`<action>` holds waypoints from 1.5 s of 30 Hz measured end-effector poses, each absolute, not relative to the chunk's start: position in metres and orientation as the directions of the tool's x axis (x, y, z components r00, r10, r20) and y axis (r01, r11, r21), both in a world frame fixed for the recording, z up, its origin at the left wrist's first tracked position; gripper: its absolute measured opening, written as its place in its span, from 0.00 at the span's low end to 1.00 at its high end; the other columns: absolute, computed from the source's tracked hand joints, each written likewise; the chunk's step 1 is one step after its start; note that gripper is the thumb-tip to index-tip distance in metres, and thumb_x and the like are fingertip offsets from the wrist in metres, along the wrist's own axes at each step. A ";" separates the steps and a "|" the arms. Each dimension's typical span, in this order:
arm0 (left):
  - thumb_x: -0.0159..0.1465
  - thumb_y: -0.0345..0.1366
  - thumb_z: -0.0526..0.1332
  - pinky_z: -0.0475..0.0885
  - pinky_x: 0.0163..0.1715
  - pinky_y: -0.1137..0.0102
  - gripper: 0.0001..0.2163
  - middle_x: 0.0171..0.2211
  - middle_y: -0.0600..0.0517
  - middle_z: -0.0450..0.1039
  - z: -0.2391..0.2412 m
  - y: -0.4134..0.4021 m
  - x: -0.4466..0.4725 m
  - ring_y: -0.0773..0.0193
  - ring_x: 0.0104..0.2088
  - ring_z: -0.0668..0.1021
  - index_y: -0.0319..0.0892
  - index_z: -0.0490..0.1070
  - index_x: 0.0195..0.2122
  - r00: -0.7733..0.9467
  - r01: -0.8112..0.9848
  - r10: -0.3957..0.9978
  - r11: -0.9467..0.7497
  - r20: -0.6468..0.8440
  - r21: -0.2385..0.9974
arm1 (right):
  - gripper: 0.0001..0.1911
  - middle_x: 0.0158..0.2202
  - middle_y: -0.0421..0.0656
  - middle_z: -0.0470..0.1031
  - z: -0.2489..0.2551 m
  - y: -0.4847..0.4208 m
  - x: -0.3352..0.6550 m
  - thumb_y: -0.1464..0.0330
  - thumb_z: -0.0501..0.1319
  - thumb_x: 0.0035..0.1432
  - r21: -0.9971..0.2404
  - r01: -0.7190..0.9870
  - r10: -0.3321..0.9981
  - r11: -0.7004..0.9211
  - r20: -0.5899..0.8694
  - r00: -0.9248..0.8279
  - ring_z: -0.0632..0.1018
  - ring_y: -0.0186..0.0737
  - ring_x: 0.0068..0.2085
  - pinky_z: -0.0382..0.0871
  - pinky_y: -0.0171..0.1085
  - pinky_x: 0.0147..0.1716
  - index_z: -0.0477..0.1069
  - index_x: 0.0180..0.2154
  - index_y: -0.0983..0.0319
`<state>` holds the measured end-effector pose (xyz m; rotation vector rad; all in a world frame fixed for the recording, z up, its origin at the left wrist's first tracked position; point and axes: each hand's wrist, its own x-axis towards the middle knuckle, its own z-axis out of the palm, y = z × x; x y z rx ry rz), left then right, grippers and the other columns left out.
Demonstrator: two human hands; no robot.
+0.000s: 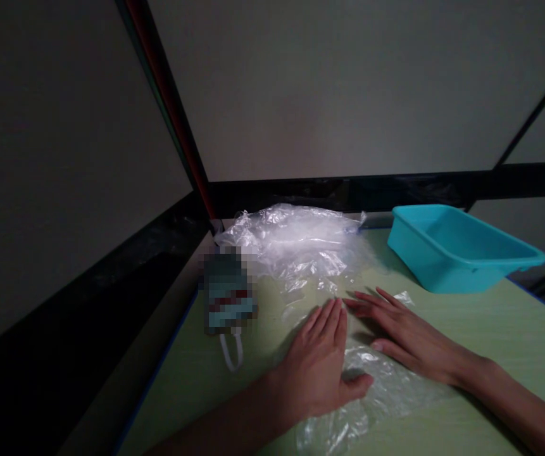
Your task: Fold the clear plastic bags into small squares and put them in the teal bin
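A clear plastic bag (386, 386) lies flat and crinkled on the pale green tabletop, near its front. My left hand (322, 361) rests palm down on the bag, fingers stretched forward and thumb out to the right. Just to the right, my right hand (400, 329) is also palm down, its fingers spread and pointing left, with the fingertips close to those of my left hand. Neither hand grasps anything. Part of the bag is hidden under the hands.
Behind the hands lies a heap of clear plastic bags (295, 237). A turquoise plastic basin (462, 253) stands at the back right. On the left is a blurred-out item (229, 291) with a white loop (231, 351). Panels rise behind the table (504, 342).
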<state>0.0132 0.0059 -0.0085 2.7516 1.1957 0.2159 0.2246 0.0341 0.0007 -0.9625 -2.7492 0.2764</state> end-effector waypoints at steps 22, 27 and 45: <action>0.62 0.55 0.42 0.44 0.59 0.61 0.36 0.63 0.40 0.35 -0.007 0.006 0.011 0.56 0.62 0.40 0.30 0.40 0.61 0.689 0.699 0.719 -0.692 0.088 0.183 | 0.28 0.60 0.49 0.55 0.000 0.038 0.232 0.60 0.51 0.61 -0.245 0.602 0.645 0.760 0.165 -0.746 0.52 0.46 0.61 0.46 0.55 0.58 0.48 0.59 0.61; 0.62 0.55 0.42 0.42 0.59 0.61 0.34 0.63 0.43 0.36 -0.008 0.006 0.012 0.57 0.62 0.40 0.33 0.42 0.61 0.701 0.680 0.706 -0.705 0.103 0.201 | 0.27 0.61 0.51 0.53 0.002 0.037 0.230 0.60 0.51 0.61 -0.240 0.575 0.615 0.782 0.154 -0.773 0.52 0.46 0.61 0.46 0.55 0.58 0.48 0.59 0.61; 0.61 0.55 0.44 0.44 0.59 0.61 0.34 0.63 0.42 0.39 -0.007 0.006 0.011 0.56 0.62 0.40 0.33 0.44 0.61 0.696 0.685 0.712 -0.696 0.089 0.213 | 0.23 0.55 0.49 0.64 0.000 0.039 0.232 0.60 0.51 0.61 -0.262 0.641 0.690 0.721 0.193 -0.697 0.60 0.48 0.58 0.52 0.55 0.56 0.56 0.56 0.61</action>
